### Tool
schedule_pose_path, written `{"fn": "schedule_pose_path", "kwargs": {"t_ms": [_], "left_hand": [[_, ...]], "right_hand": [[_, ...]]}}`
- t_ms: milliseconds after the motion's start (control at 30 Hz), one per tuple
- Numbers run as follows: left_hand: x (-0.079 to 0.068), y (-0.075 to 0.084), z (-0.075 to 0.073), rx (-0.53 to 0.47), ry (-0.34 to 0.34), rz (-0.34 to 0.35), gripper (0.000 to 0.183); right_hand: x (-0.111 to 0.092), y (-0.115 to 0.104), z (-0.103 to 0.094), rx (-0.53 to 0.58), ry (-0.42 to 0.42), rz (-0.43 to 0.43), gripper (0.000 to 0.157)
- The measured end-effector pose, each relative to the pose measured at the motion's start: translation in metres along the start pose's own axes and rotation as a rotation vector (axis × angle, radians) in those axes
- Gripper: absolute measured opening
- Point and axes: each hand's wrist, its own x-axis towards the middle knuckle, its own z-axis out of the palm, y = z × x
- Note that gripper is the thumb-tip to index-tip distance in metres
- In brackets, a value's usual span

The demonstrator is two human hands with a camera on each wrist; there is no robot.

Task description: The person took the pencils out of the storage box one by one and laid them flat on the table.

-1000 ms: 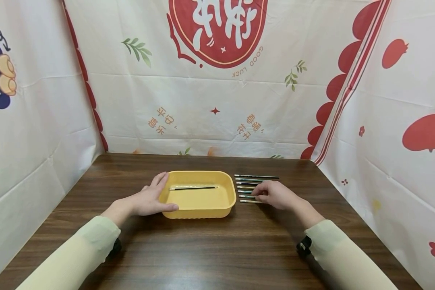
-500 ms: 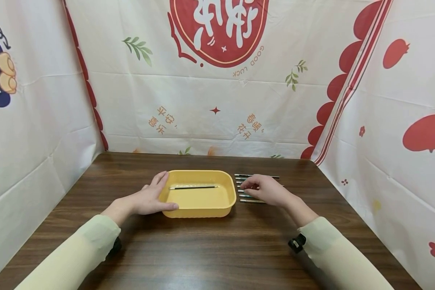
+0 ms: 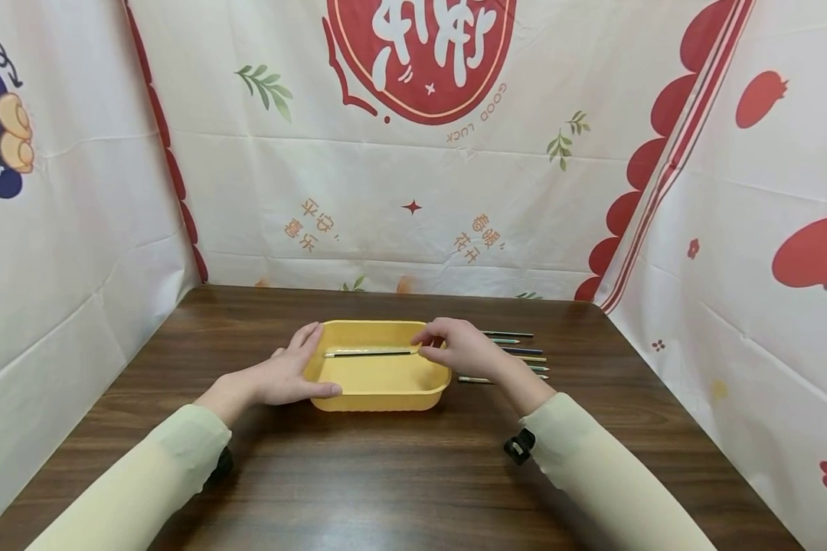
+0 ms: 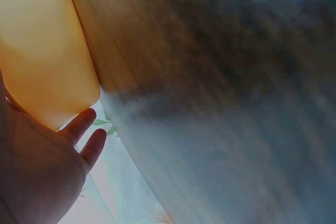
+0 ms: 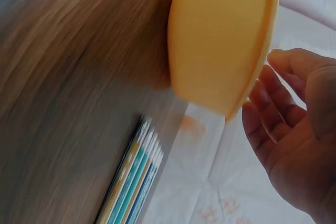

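A yellow tray (image 3: 375, 402) stands mid-table with one dark pencil (image 3: 365, 354) lying lengthwise inside it. Across the tray's left end my left hand (image 3: 280, 376) is spread, thumb on the near rim and straight fingers at the far corner. My right hand (image 3: 458, 348) hovers over the right end, fingertips close to the pencil's right tip. The right wrist view shows its fingers loosely bent, apart from the thumb, with no object between them; some fingertips are hidden behind the rim. Several pencils (image 5: 134, 179) lie side by side right of the tray, partly covered by my right hand.
The brown wooden table (image 3: 358, 474) extends in front of the tray. Printed white cloth (image 3: 358, 176) hangs behind it and along both sides. A black wrist strap (image 3: 520, 446) shows at my right cuff.
My right hand has moved left from the pencil row to over the tray's right end. The left hand, the tray and the pencil inside it stay in place.
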Motion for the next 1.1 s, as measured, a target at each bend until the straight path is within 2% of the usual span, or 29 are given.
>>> {"fn": "schedule_pose_path", "kwargs": {"t_ms": [267, 500, 633, 933, 1100], "left_hand": [[-0.001, 0.002, -0.002, -0.013, 0.008, 0.002, 0.129], [-0.001, 0.003, -0.002, -0.016, 0.008, -0.014, 0.128], [-0.001, 0.003, -0.001, -0.017, 0.007, -0.017, 0.127], [-0.001, 0.004, -0.001, -0.020, 0.000, -0.012, 0.129], [-0.002, 0.004, -0.002, -0.018, 0.004, -0.010, 0.128]], "right_hand": [[0.028, -0.015, 0.018, 0.012, -0.092, 0.000, 0.022], [0.054, -0.016, 0.037, 0.020, -0.168, -0.036, 0.021], [0.064, -0.016, 0.047, 0.061, -0.161, -0.014, 0.020], [0.075, -0.011, 0.069, 0.155, -0.080, 0.079, 0.017], [0.076, -0.014, 0.073, 0.166, -0.095, 0.101, 0.022]]}}
